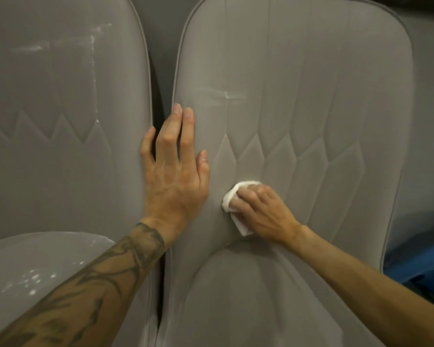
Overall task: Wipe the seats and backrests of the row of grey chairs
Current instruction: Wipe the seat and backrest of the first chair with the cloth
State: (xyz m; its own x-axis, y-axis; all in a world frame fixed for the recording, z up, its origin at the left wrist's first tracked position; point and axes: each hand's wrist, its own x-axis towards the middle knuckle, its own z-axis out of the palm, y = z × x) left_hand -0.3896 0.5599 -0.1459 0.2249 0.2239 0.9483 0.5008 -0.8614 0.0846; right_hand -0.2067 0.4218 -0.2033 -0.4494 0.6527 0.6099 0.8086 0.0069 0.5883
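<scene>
Two grey quilted chairs stand side by side. The right chair's backrest [298,96] fills the middle and right, with its seat [248,296] below. My right hand [263,209] presses a folded white wipe [232,204] against the lower part of that backrest, near the stitched diamond pattern. My left hand [173,171] lies flat with fingers spread on the left edge of the same backrest, its little finger over the gap between the chairs. The left chair's backrest [60,96] and seat [35,271] carry whitish streaks and spots.
A dark narrow gap [161,96] separates the two backrests. A faint pale smear [223,96] marks the right backrest above my left hand. Something blue [416,271] shows at the right edge past the chair.
</scene>
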